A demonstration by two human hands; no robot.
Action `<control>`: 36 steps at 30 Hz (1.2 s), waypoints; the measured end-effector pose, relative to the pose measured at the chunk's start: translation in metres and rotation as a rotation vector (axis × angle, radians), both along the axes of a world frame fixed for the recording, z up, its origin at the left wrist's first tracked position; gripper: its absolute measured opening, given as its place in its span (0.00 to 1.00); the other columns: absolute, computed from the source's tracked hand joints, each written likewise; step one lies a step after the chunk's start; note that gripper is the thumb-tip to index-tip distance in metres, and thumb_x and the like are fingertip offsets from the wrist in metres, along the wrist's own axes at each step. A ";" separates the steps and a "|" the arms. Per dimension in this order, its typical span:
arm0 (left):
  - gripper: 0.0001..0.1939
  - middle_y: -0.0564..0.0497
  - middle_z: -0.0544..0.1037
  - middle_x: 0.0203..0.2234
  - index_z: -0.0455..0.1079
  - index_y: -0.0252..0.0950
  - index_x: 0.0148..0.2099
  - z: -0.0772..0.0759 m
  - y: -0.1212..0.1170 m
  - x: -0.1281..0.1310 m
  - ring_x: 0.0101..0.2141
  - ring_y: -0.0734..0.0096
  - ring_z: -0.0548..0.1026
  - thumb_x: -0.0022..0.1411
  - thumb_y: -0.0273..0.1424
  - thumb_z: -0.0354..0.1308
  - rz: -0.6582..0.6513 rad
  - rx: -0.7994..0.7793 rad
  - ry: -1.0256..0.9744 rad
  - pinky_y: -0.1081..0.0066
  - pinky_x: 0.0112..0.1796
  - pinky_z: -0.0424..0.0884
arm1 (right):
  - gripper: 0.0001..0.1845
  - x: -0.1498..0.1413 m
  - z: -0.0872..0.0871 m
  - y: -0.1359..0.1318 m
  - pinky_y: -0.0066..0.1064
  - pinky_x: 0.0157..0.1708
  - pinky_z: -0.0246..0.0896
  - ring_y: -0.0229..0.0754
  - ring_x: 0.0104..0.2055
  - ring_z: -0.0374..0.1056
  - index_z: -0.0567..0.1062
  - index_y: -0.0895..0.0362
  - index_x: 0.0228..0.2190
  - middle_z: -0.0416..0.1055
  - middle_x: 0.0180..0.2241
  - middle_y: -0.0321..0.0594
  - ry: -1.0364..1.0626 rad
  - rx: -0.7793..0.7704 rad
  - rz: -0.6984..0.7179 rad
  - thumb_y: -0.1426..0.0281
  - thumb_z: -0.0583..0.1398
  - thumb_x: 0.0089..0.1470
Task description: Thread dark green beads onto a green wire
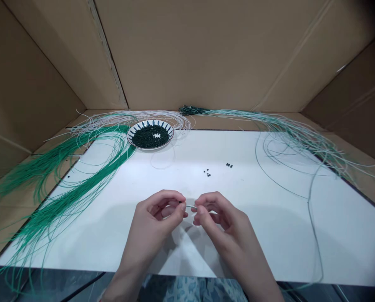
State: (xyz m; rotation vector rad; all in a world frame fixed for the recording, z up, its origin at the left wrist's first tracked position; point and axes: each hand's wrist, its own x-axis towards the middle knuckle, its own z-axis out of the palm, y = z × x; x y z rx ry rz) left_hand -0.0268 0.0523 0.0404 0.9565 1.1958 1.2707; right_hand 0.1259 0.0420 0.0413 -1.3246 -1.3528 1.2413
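Near the front middle of the white board, my left hand [158,213] pinches a small black piece [180,202] between thumb and forefinger. A short stretch of thin pale wire [191,206] bridges the gap to my right hand [224,220], whose thumb and fingertips are closed on it. Whether the wire's end sits inside the black piece is hidden by my left fingertips. Farther up the board lie several loose small black pieces [207,172], with a short row of similar black pieces [229,165] to their right.
A patterned plate [171,133] heaped with dark little pieces stands at the back left. Green strands [80,184] spread along the left side. White strands [162,113] lie behind the plate. A bundle of pale green and white wires [300,134] runs along the back right. Cardboard walls [206,54] surround the board.
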 end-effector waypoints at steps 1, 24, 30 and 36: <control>0.09 0.58 0.83 0.23 0.82 0.42 0.30 -0.001 -0.001 0.000 0.25 0.80 0.79 0.52 0.21 0.69 -0.013 0.013 -0.008 0.87 0.29 0.74 | 0.06 0.000 0.001 -0.001 0.29 0.36 0.68 0.39 0.33 0.73 0.75 0.50 0.36 0.77 0.32 0.33 0.040 -0.008 0.023 0.62 0.62 0.60; 0.12 0.60 0.87 0.30 0.84 0.48 0.35 -0.003 -0.008 -0.004 0.33 0.81 0.84 0.58 0.22 0.70 -0.085 0.165 -0.148 0.91 0.37 0.76 | 0.08 -0.023 0.031 -0.021 0.23 0.38 0.69 0.36 0.36 0.73 0.74 0.51 0.23 0.77 0.30 0.31 0.265 0.031 -0.214 0.69 0.65 0.52; 0.16 0.61 0.86 0.29 0.84 0.48 0.34 0.005 -0.008 0.001 0.32 0.81 0.83 0.56 0.17 0.68 -0.026 0.223 -0.055 0.91 0.36 0.76 | 0.09 -0.022 0.026 -0.020 0.24 0.38 0.69 0.36 0.35 0.72 0.72 0.53 0.22 0.77 0.31 0.32 0.260 0.039 -0.218 0.71 0.65 0.51; 0.16 0.61 0.85 0.29 0.84 0.47 0.33 0.010 -0.010 0.003 0.33 0.80 0.82 0.56 0.16 0.67 0.010 0.300 0.076 0.89 0.36 0.76 | 0.10 -0.023 0.024 -0.019 0.26 0.37 0.70 0.38 0.35 0.72 0.72 0.53 0.21 0.77 0.31 0.33 0.268 0.033 -0.240 0.70 0.65 0.50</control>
